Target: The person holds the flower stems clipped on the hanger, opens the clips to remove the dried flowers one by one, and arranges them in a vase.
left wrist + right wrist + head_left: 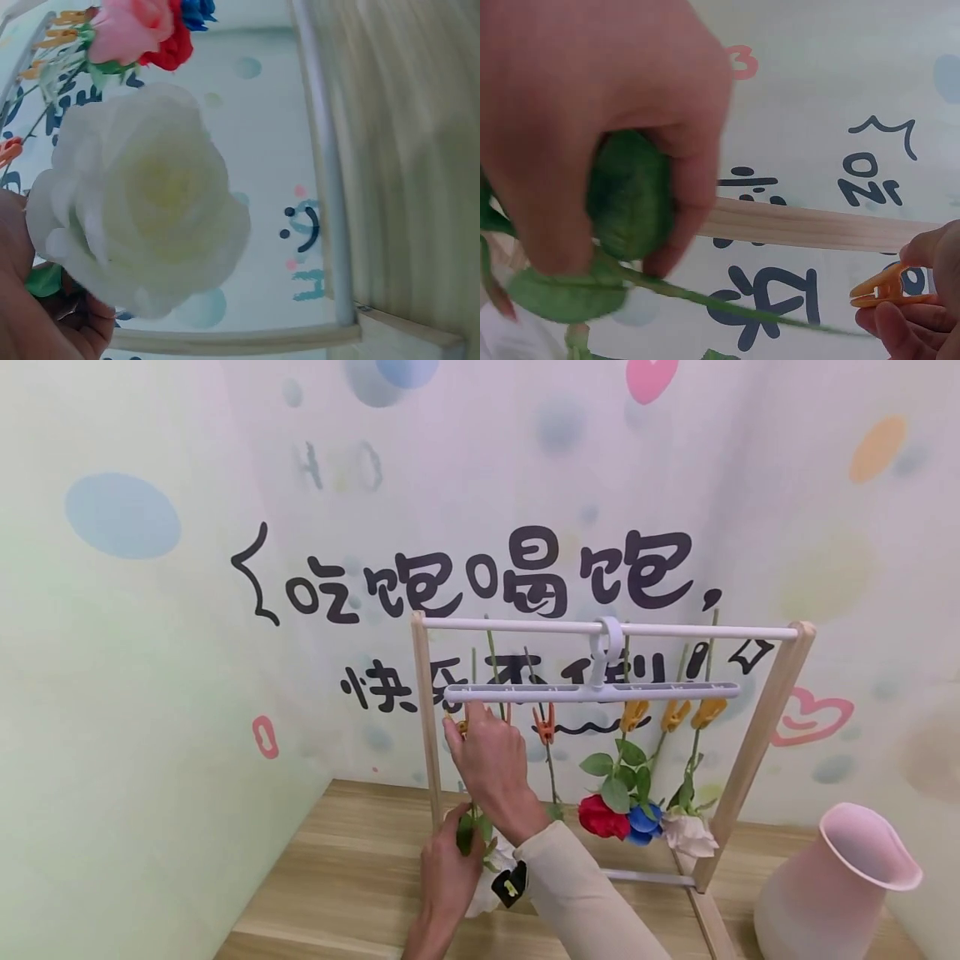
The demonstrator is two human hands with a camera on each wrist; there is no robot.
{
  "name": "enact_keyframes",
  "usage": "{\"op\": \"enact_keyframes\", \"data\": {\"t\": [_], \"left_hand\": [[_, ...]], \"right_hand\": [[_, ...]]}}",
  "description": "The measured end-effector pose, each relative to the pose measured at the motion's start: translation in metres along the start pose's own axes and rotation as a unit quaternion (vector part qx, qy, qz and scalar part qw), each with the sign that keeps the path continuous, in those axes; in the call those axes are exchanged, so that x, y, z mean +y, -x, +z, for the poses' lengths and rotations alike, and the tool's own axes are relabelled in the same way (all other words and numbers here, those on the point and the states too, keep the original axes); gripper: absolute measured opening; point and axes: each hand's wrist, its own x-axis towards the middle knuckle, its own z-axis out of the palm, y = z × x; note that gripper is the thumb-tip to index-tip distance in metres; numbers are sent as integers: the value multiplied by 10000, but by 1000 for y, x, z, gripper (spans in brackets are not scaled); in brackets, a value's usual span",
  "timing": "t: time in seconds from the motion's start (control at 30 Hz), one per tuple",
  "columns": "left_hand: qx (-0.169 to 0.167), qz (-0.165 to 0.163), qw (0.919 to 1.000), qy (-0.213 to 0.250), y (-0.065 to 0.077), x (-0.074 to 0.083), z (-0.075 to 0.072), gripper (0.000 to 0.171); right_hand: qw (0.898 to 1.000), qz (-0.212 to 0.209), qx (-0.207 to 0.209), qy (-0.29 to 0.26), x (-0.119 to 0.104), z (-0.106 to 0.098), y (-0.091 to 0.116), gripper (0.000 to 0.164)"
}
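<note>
My left hand grips the leafy upper stem of a white rose, with green leaves bulging between thumb and fingers. The bloom hangs downward. From that hand the thin green stem runs up toward my right hand, at the left end of the white hanger. There the right hand's thumb and fingers pinch an orange-yellow clothespin. Whether its jaws hold the stem cannot be told, since the fingers hide part of it.
The hanger hooks over the white bar of a wooden stand. Orange clips and yellow clips hold other stems, including a red rose, a blue flower and a pale rose. A pink vase stands right.
</note>
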Motion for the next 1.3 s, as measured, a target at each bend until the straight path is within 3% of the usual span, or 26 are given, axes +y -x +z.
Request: {"op": "enact_keyframes", "data": {"t": [0.2, 0.43, 0.67, 0.97, 1.3], "left_hand": [[-657, -296, 9971, -232, 13, -11, -2, 30], [-1248, -102, 9904, -577, 30, -21, -3, 29], [-1894, -294, 9783, -786, 40, -25, -7, 28], [-2203, -246, 9701, -984, 48, -29, -9, 33], [-2547, -169, 9598, -1164, 52, -30, -16, 35]], "right_hand": [[10000, 4, -36, 20, -2, 0, 0, 23], [9999, 62, -137, 48, -3, 1, 3, 26], [9998, 92, -187, 20, -2, 0, 6, 29], [9996, -68, -106, 257, -2, -8, 14, 34], [9982, -345, 141, 471, 6, -32, 36, 37]]}}
